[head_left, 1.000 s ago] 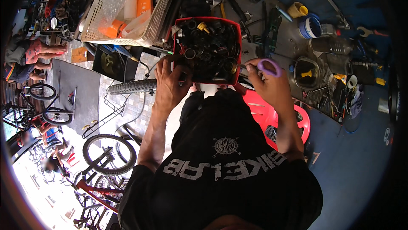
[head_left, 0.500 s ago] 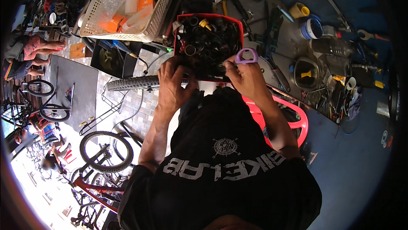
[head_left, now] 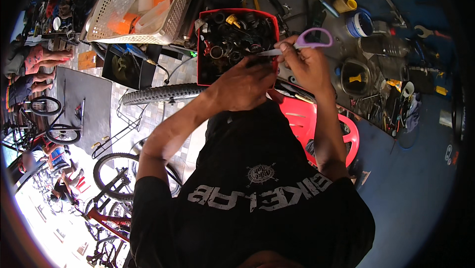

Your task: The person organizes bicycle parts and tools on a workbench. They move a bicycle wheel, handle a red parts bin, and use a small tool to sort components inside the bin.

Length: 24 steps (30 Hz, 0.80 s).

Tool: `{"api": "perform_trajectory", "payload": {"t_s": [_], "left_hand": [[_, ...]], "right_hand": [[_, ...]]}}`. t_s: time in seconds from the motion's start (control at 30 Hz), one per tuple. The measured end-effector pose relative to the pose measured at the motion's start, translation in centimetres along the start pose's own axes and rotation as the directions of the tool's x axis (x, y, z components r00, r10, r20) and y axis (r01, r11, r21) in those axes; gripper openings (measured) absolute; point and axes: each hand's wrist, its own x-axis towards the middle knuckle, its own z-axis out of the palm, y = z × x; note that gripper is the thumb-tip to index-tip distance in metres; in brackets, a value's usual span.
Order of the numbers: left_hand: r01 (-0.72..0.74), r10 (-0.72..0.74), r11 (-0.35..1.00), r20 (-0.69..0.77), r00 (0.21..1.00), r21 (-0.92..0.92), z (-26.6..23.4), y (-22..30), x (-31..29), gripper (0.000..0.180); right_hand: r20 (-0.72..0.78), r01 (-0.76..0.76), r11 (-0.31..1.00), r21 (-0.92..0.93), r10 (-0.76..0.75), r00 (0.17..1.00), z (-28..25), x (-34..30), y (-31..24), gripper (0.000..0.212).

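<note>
My right hand (head_left: pixel 308 66) grips a pair of scissors (head_left: pixel 316 45) at the right edge of a red box. Their purple handle loops point up and right, and the pale blades run left over the box. Close to the blade tips is my left hand (head_left: pixel 245 85), back toward me, its fingers curled in. Whatever those fingers pinch is hidden behind the hand. Below both hands, the red box (head_left: pixel 200 50) holds a jumble of small black parts, some rings, and a yellow piece (head_left: pixel 232 19).
A cream plastic basket (head_left: pixel 170 33) stands left of the box, beside a black bin (head_left: pixel 148 72). A bicycle tyre (head_left: pixel 161 94) lies below them. A red plastic chair (head_left: pixel 302 119) is close at my right. Tools, tubs and bottles crowd the bench at right; people and bicycles are far left.
My left hand has moved right and across the box, toward the scissors. My right hand has shifted right and turned, bringing the scissors' blades into sight. The view has shifted slightly.
</note>
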Motion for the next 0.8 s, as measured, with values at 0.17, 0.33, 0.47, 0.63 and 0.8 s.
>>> {"api": "perform_trajectory", "payload": {"t_s": [0.17, 0.33, 0.47, 0.63, 0.8], "left_hand": [[0.004, -0.02, 0.998, 0.231, 0.973, 0.069, -0.5, -1.3, -1.0, 0.039], [0.003, -0.063, 0.978, 0.281, 0.958, 0.208, -2.5, -3.1, -2.6, 0.037], [-0.022, -0.023, 0.974, 0.197, 0.98, 0.227, -4.3, -3.6, -4.7, 0.033], [0.032, -0.05, 0.961, 0.058, 0.997, 0.273, -5.4, -3.8, -6.3, 0.028], [0.065, -0.064, 0.962, -0.013, 0.998, 0.264, -4.3, -3.9, -7.8, 0.03]], "right_hand": [[0.013, 0.01, 0.988, -0.156, -0.008, 1.0, -0.1, -1.0, 0.9, 0.022], [0.116, -0.017, 0.928, -0.372, 0.064, 0.991, -0.6, -1.1, 2.1, 0.026], [0.149, 0.012, 0.928, -0.373, 0.048, 0.988, -0.7, -1.1, 2.3, 0.025], [0.239, 0.166, 0.899, -0.405, -0.071, 0.969, -1.7, -0.3, 0.9, 0.018], [0.434, 0.193, 0.905, -0.379, -0.01, 0.901, -3.4, 0.4, -1.6, 0.015]]}}
